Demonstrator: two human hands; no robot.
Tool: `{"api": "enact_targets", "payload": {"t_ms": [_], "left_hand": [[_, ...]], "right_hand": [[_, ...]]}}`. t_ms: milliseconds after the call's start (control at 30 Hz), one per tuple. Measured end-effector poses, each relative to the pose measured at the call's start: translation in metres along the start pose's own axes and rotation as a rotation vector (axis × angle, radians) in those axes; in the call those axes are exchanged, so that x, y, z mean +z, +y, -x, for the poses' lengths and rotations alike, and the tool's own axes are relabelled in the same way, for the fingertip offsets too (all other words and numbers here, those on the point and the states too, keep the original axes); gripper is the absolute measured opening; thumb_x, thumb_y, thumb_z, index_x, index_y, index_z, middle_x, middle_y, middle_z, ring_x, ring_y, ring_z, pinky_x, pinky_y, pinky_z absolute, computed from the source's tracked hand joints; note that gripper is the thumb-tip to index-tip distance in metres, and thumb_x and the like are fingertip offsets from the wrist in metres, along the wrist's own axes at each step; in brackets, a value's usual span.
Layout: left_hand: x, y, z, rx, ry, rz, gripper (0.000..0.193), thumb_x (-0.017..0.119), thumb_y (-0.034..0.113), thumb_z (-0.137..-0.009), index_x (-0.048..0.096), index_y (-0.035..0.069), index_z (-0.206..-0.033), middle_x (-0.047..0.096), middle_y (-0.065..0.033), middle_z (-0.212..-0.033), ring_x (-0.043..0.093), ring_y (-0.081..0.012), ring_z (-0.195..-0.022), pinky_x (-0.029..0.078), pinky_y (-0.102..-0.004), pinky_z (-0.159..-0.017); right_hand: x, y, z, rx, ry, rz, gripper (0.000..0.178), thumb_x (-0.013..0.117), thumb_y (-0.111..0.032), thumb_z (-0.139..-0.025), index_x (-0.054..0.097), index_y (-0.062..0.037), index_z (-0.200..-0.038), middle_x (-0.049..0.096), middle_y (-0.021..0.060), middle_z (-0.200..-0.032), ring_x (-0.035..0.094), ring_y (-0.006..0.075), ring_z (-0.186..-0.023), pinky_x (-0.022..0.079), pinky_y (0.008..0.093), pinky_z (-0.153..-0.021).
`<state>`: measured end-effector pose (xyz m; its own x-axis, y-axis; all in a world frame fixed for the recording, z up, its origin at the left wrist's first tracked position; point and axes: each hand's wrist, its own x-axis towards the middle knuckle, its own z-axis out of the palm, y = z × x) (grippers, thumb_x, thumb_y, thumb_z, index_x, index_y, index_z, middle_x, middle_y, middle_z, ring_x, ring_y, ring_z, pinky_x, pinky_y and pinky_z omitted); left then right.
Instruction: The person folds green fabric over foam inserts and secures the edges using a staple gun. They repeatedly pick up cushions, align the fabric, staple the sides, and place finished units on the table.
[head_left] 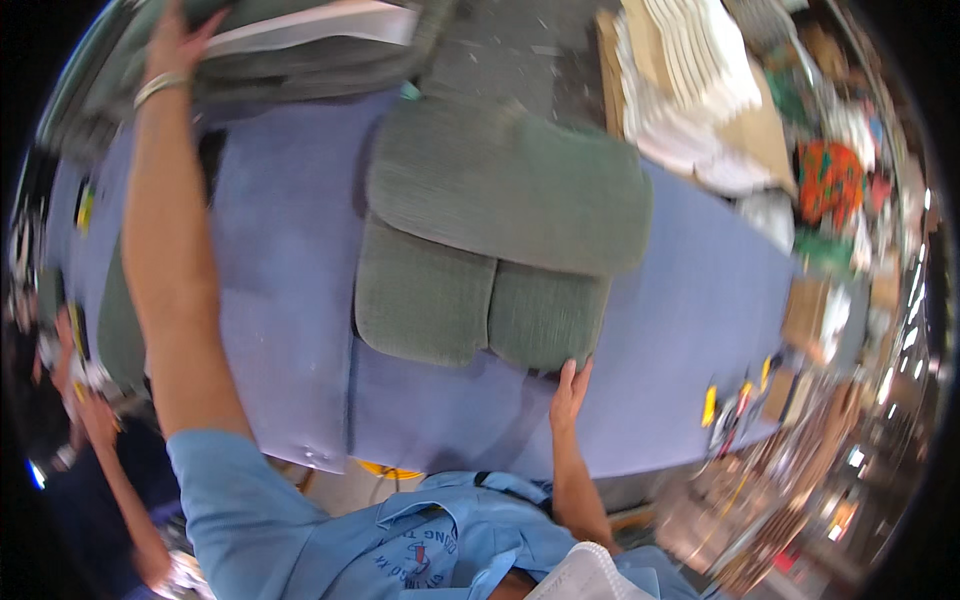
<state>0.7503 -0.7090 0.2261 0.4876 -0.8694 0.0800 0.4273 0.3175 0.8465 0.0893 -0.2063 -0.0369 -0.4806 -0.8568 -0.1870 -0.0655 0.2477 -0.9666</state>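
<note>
Head view, looking down over our own arms onto a long surface (690, 330) covered in blue-violet cloth. Our left hand (178, 45) is stretched far out to the upper left, a pale band on its wrist; its fingers are curled over the edge of a stack of grey-green fabric pieces (300, 50) with a white layer between them, and the grip is closed on that edge. Our right hand (570, 392) lies near the front of the surface, fingers straight and close together, tips touching the lower edge of a grey-green cushion piece (545, 318); we cannot tell whether it pinches the cloth or only presses on it. This piece sits just beside a second one of the same size (420, 300), the two side by side and touching. A larger rounded grey-green panel (505, 185) overlaps their upper edges. All three rest in the middle of the blue-violet surface, well apart from the stack at the far left.

At the upper right stands a pile of white folded material (700, 70) on brown board. Small yellow tools (710, 405) lie near the right front edge. At the lower left another person's arm (110, 450) shows, blurred.
</note>
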Motion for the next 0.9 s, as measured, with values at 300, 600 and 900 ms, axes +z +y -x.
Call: {"api": "enact_targets", "payload": {"t_ms": [300, 600, 900], "left_hand": [[0.009, -0.027, -0.009, 0.905, -0.076, -1.922, 0.077, 0.082, 0.045, -0.086, 0.059, -0.007, -0.137, 0.065, -0.0255, -0.135, 0.064, -0.0367, -0.125, 0.049, -0.0428, -0.108], [0.044, 0.041, 0.234, 0.45, -0.199, -0.733, 0.056, 0.078, 0.014, -0.09, 0.059, -0.002, -0.14, 0.06, -0.0241, -0.14, 0.061, -0.0359, -0.124, 0.05, -0.0436, -0.107], [0.259, 0.092, 0.516, 0.363, -0.377, -0.722, 0.067, 0.075, 0.03, -0.095, 0.053, -0.012, -0.142, 0.064, -0.0234, -0.133, 0.062, -0.0293, -0.117, 0.049, -0.0405, -0.103]], "right_hand": [[0.006, -0.038, 0.009, 0.244, -0.026, 0.118, 0.075, 0.067, -0.032, -0.1, 0.03, -0.0021, -0.158, 0.056, 0.0232, -0.14, 0.058, 0.0337, -0.126, 0.048, 0.0427, -0.107], [0.0, -0.021, 0.006, 0.062, -0.102, 0.113, 0.081, 0.064, -0.05, -0.099, 0.029, -0.0066, -0.158, 0.058, 0.0272, -0.131, 0.057, 0.0394, -0.125, 0.046, 0.0473, -0.106], [-0.075, -0.009, 0.024, 0.146, -0.285, -0.179, 0.051, 0.068, -0.039, -0.099, 0.06, -0.0042, -0.135, 0.071, 0.0137, -0.113, 0.072, 0.0223, -0.092, 0.059, 0.0379, -0.085]]}}
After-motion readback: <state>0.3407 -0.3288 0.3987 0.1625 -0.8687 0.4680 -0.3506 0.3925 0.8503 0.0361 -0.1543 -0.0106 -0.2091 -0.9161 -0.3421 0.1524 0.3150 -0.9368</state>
